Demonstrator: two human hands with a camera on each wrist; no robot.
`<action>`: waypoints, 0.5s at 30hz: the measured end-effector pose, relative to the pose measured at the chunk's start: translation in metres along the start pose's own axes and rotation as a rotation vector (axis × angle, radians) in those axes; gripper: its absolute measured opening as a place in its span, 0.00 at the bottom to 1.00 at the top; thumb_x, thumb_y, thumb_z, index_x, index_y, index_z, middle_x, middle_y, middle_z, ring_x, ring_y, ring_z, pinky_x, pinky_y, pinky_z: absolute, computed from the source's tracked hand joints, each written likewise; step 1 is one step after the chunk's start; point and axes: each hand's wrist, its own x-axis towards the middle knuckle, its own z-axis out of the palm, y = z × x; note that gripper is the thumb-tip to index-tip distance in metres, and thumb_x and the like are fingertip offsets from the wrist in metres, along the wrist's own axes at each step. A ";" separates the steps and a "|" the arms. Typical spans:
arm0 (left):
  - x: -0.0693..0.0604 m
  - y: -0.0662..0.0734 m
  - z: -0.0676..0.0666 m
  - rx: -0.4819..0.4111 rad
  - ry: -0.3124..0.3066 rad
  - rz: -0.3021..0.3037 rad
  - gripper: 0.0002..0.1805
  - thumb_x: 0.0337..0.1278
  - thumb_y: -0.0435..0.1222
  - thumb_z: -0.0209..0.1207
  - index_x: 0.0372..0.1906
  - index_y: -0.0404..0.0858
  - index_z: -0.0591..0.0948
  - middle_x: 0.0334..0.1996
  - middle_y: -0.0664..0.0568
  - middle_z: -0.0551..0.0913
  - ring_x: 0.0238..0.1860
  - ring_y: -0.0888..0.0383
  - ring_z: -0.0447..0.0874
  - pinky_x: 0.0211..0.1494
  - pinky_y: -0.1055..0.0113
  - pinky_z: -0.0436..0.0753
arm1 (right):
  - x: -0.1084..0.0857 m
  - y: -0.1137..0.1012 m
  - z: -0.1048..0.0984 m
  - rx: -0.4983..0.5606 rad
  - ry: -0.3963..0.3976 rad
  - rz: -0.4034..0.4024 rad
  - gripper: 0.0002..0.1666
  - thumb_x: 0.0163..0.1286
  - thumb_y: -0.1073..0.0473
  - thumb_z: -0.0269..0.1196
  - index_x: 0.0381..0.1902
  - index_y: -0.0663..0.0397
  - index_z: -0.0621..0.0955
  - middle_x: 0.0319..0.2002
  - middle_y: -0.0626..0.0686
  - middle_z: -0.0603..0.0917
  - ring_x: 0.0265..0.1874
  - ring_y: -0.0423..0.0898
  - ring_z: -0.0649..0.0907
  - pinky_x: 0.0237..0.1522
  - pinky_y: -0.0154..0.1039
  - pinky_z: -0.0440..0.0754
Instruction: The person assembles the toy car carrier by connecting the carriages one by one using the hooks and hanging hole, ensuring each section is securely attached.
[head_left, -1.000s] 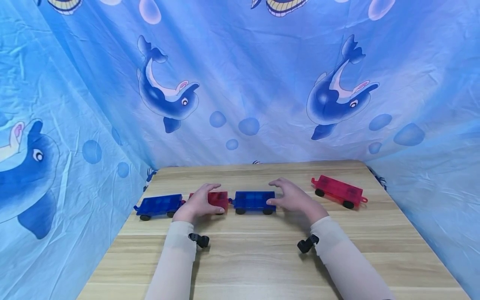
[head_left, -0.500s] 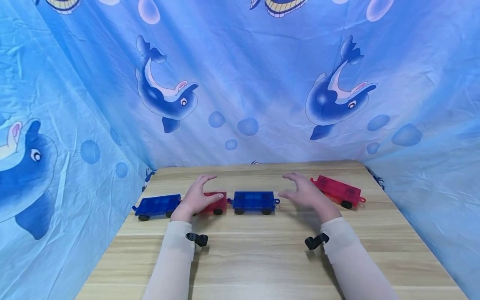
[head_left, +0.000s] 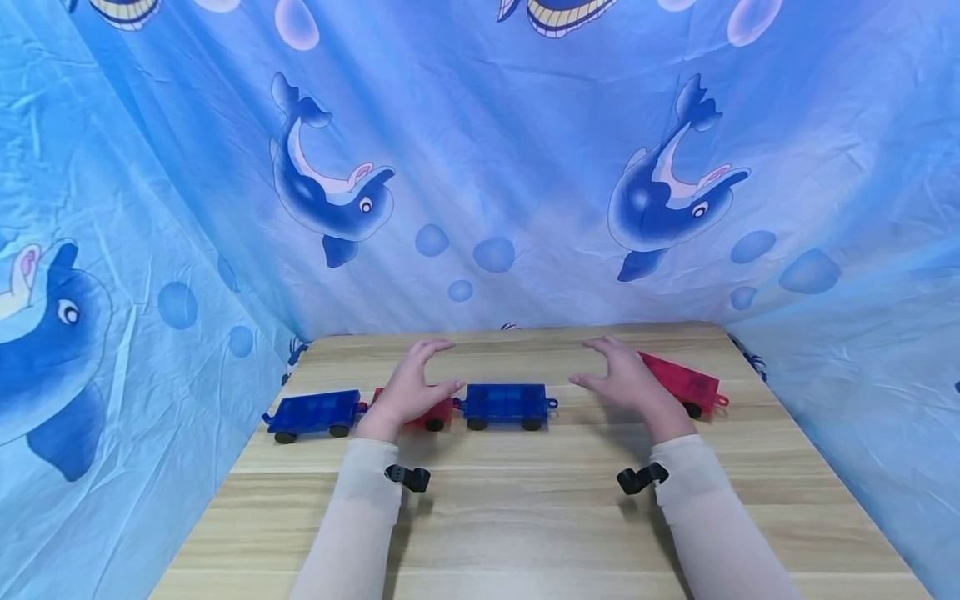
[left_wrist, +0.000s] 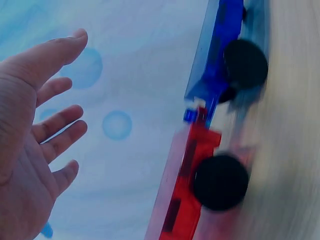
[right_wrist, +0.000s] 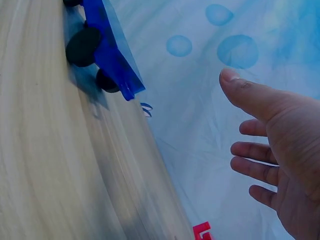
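Note:
Three wheeled toy cars stand in a row: a blue car (head_left: 317, 412) at the left, a red car (head_left: 439, 412), and another blue car (head_left: 506, 403) in the middle. In the left wrist view a red car (left_wrist: 187, 185) is hooked to a blue one (left_wrist: 220, 50). My left hand (head_left: 406, 390) hovers over the red car, fingers spread, holding nothing, and hides part of it. My right hand (head_left: 624, 382), also spread and holding nothing, is between the middle blue car and a separate red car (head_left: 684, 384), whose left end it hides.
The wooden table (head_left: 510, 517) runs back to a blue curtain (head_left: 510, 150) printed with dolphins, which also hangs along both sides. A black wrist camera (head_left: 408, 477) is strapped to the left wrist, and another (head_left: 642, 478) to the right.
My right hand has come off the middle blue car's right end and moved right toward the separate red car. My left hand has lifted and shifted slightly to the right. The cars remain in place.

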 end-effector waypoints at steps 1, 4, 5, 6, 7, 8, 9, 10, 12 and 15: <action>0.001 0.003 0.003 -0.006 -0.008 0.003 0.37 0.62 0.45 0.74 0.75 0.52 0.73 0.74 0.51 0.69 0.74 0.44 0.68 0.72 0.38 0.71 | 0.000 0.001 -0.001 -0.003 0.002 0.005 0.47 0.68 0.38 0.72 0.77 0.53 0.71 0.74 0.61 0.70 0.74 0.67 0.67 0.71 0.71 0.63; 0.005 0.012 0.012 -0.022 -0.036 -0.003 0.38 0.63 0.47 0.73 0.76 0.54 0.73 0.75 0.53 0.68 0.76 0.46 0.66 0.72 0.39 0.71 | -0.002 0.004 -0.004 -0.002 0.006 0.026 0.49 0.67 0.37 0.72 0.78 0.51 0.70 0.76 0.62 0.68 0.75 0.68 0.65 0.71 0.71 0.62; 0.007 0.014 0.015 -0.025 -0.044 -0.005 0.38 0.63 0.47 0.73 0.76 0.55 0.72 0.76 0.53 0.67 0.76 0.46 0.65 0.72 0.39 0.71 | -0.002 0.005 -0.005 -0.004 0.007 0.028 0.49 0.67 0.36 0.72 0.78 0.51 0.70 0.76 0.62 0.68 0.75 0.69 0.65 0.71 0.71 0.62; 0.008 0.016 0.018 -0.031 -0.048 -0.005 0.38 0.63 0.47 0.73 0.76 0.56 0.72 0.76 0.54 0.67 0.76 0.47 0.65 0.72 0.39 0.71 | -0.002 0.006 -0.006 -0.003 0.011 0.030 0.49 0.67 0.36 0.72 0.78 0.51 0.70 0.76 0.63 0.67 0.75 0.69 0.64 0.71 0.72 0.62; 0.009 0.017 0.022 -0.032 -0.046 0.004 0.37 0.63 0.48 0.73 0.75 0.56 0.73 0.76 0.54 0.68 0.76 0.47 0.65 0.72 0.40 0.71 | -0.003 0.007 -0.006 -0.005 0.012 0.035 0.49 0.67 0.36 0.72 0.78 0.51 0.70 0.76 0.63 0.67 0.76 0.69 0.64 0.72 0.71 0.62; 0.010 0.019 0.026 -0.034 -0.042 0.007 0.37 0.63 0.48 0.73 0.75 0.56 0.73 0.75 0.55 0.68 0.76 0.48 0.66 0.72 0.40 0.72 | -0.003 0.008 -0.006 -0.003 0.016 0.038 0.50 0.67 0.36 0.72 0.78 0.51 0.70 0.76 0.63 0.67 0.76 0.68 0.64 0.72 0.71 0.62; 0.011 0.020 0.030 -0.039 -0.035 0.015 0.37 0.62 0.48 0.73 0.75 0.55 0.73 0.75 0.54 0.69 0.76 0.48 0.66 0.72 0.40 0.72 | -0.003 0.008 -0.007 0.000 0.019 0.038 0.49 0.67 0.37 0.73 0.78 0.52 0.70 0.76 0.63 0.67 0.75 0.68 0.64 0.72 0.71 0.62; 0.012 0.021 0.034 -0.034 -0.027 0.027 0.37 0.62 0.48 0.73 0.75 0.54 0.74 0.74 0.55 0.70 0.75 0.49 0.67 0.72 0.41 0.72 | -0.004 0.009 -0.008 0.002 0.023 0.039 0.49 0.67 0.37 0.73 0.78 0.52 0.70 0.75 0.63 0.68 0.75 0.68 0.65 0.71 0.70 0.64; 0.014 0.023 0.042 -0.022 -0.012 0.055 0.36 0.62 0.49 0.73 0.74 0.54 0.74 0.73 0.55 0.71 0.74 0.50 0.68 0.72 0.43 0.73 | -0.004 0.009 -0.009 0.004 0.027 0.040 0.50 0.67 0.37 0.73 0.78 0.53 0.70 0.74 0.63 0.69 0.71 0.68 0.70 0.69 0.70 0.67; 0.015 0.025 0.051 0.001 -0.013 0.088 0.36 0.63 0.52 0.72 0.74 0.54 0.75 0.72 0.55 0.72 0.74 0.52 0.69 0.72 0.45 0.73 | -0.006 0.010 -0.012 0.021 0.029 0.054 0.50 0.67 0.37 0.73 0.78 0.52 0.69 0.73 0.63 0.69 0.66 0.67 0.74 0.65 0.70 0.72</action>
